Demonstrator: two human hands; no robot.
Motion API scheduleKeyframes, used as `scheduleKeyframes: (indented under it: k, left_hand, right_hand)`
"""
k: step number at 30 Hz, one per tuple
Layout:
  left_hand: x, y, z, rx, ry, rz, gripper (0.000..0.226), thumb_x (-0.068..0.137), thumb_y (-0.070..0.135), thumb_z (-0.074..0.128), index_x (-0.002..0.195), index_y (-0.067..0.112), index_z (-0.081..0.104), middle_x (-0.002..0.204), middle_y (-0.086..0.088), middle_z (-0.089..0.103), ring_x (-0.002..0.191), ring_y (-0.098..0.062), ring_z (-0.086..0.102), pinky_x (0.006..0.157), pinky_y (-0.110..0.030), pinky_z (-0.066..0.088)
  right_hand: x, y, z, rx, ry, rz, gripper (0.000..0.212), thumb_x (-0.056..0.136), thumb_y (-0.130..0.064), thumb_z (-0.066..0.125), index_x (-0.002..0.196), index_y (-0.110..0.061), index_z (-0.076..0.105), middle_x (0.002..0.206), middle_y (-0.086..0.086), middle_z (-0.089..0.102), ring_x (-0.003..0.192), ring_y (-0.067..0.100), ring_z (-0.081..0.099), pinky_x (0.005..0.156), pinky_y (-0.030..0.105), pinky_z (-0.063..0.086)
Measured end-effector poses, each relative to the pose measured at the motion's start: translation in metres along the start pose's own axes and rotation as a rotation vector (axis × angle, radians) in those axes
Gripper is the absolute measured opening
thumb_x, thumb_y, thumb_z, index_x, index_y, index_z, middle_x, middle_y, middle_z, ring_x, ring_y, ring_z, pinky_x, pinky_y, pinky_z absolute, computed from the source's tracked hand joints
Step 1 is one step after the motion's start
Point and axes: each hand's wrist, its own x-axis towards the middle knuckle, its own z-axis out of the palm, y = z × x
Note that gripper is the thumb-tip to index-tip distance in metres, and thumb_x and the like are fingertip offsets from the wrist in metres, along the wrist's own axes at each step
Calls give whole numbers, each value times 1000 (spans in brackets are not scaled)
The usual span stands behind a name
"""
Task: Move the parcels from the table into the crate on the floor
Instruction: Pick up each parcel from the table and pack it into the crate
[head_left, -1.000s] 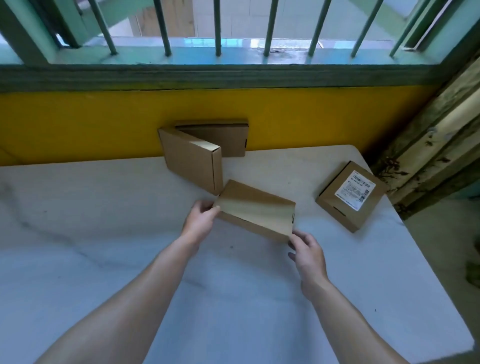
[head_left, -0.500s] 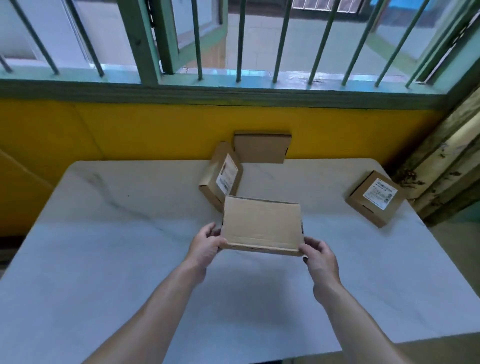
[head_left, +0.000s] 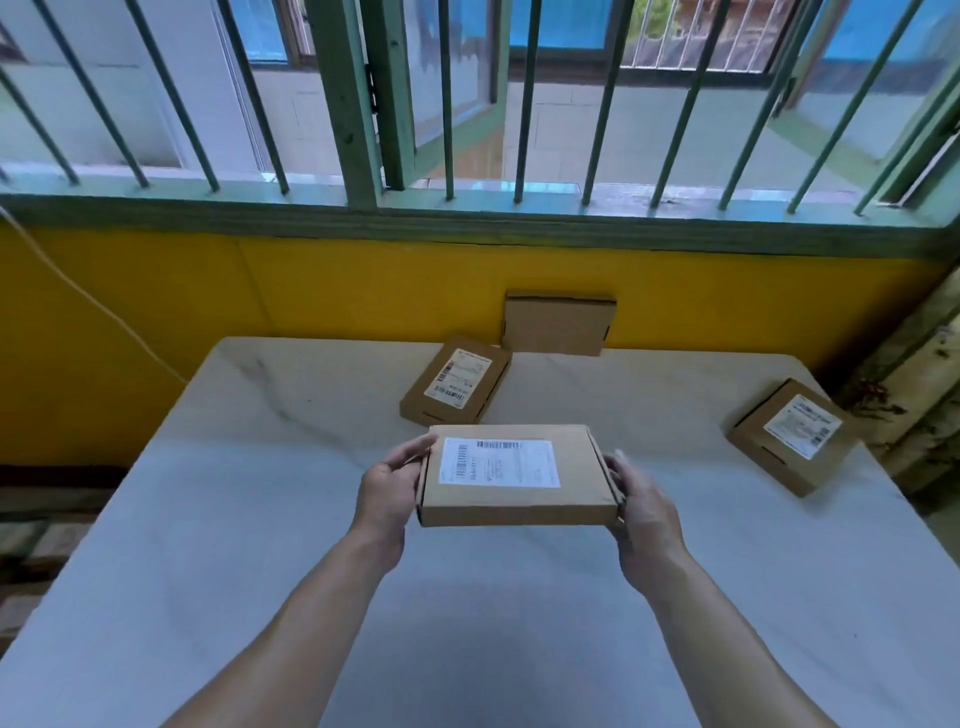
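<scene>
1. Left side. Your left hand (head_left: 387, 493) grips the left short edge of the held parcel (head_left: 514, 478), with the thumb on the top rim. The fingers beneath are hidden. Apply even pressure here, because the carton is thin and will probably dent if you squeeze it.

2. Centre. The held parcel sits between both hands, clear of the table (head_left: 249, 499), roughly level and label up. Just beyond it a flat parcel (head_left: 457, 382) lies on the table. Behind that, an upright parcel (head_left: 558, 325) leans on the yellow wall (head_left: 363, 280). Draw the load toward you before turning so it clears both.

3. Right side. Your right hand (head_left: 641, 506) holds the opposite short edge, fingers curled against the side. Blur obscures exactly where the fingertips sit. Match the pressure of the left hand so the parcel does not tilt.

4. Far right. A corner parcel (head_left: 789, 436) lies near the table's right edge, well apart from your hands.

5. The crate is not in view. Locate it by eye before lowering, then bend and set the parcel in flat instead of dropping it.
</scene>
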Motion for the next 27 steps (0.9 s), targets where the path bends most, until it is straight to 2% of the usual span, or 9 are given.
scheduleKeyframes:
  k: [2,4,8,10,14,19,23,25,27]
  left_hand:
    - [-1,2,5,-38,6,10,29,101,8,46,114,18,70,105,-10,76,98,-28,72,74,-39,57]
    - [-1,4,10,-87,34,34,28,102,12,45,119,17,66,107,-10,75,98,-28,71,69,-37,56]
    - [-1,8,18,-124,64,50,26,103,23,46,121,23,65,106,-7,76,101,-27,71,81,-44,59]
    - [-2,11,22,-144,41,68,27,104,26,45,123,26,65,107,-5,76,100,-24,73,73,-38,60]
    - [-9,21,30,-258,-25,139,30,103,26,46,118,29,71,113,-8,74,103,-24,72,68,-31,60]
    - [-16,37,39,-440,-160,236,34,102,23,46,132,20,62,130,-16,65,120,-32,63,83,-39,59]
    - [-27,51,48,-442,-259,323,38,99,26,48,135,23,59,133,-10,64,123,-26,61,95,-46,54]
    - [-33,56,51,-454,-318,366,43,102,25,43,144,18,49,143,-16,54,134,-33,50,107,-55,41]
    - [-38,60,54,-468,-333,376,47,102,26,42,148,16,42,147,-19,48,138,-37,43,111,-61,32]
  right_hand:
    - [4,-6,1,15,-59,-4,13,92,-27,62,98,-20,71,76,-12,72,59,3,64,51,19,44]
    - [8,-10,2,44,-111,-23,12,91,-21,63,99,-19,72,76,-10,74,60,4,65,46,16,45]
    - [15,-20,3,80,-177,-63,17,89,-16,65,103,-19,73,87,-2,76,76,12,68,59,24,49]
    - [17,-27,3,106,-222,-93,15,89,-17,65,97,-24,76,98,3,76,86,16,68,67,29,51]
    - [18,-47,-1,190,-342,-157,18,92,-19,61,97,-26,77,102,6,75,88,17,72,62,28,58]
    - [16,-74,-6,278,-476,-259,26,90,-22,58,112,-19,71,111,13,71,100,25,69,69,31,59]
    - [9,-91,-9,327,-585,-331,46,90,-25,53,132,-6,54,118,18,65,110,31,63,81,37,56]
    - [4,-96,-10,345,-636,-359,43,92,-26,50,131,-9,53,116,16,65,110,30,63,83,38,55]
    - [3,-100,-10,359,-670,-369,42,92,-26,49,131,-11,53,114,14,66,109,30,63,84,40,54]
